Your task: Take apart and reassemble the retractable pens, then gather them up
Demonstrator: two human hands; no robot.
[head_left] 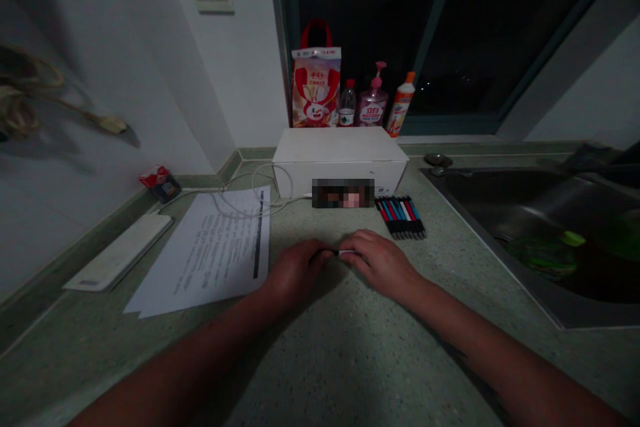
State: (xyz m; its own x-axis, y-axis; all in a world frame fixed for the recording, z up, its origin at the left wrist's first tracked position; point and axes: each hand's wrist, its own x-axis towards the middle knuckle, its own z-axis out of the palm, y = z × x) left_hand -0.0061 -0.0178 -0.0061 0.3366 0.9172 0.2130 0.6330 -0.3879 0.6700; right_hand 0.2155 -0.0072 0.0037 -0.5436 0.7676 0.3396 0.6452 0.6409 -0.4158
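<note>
Both my hands meet above the middle of the counter, fingers closed. My left hand (300,268) pinches the dark end of a slim pen (337,252). Its pale part runs into the fingertips of my right hand (377,260), which grips it from the other side. Most of the pen is hidden by the fingers. Just beyond my right hand, a row of pens (401,217) in red, blue, white and black lies side by side. Printed sheets of paper (220,247) lie to the left of my left hand.
Behind the hands stands a white box (340,147), with a blurred-out patch at its front and a white cable (240,213). A white power bank-like slab (120,253) and a small red packet (160,183) lie left. A sink (475,240) is right; bottles (373,103) and a bag (316,90) stand behind.
</note>
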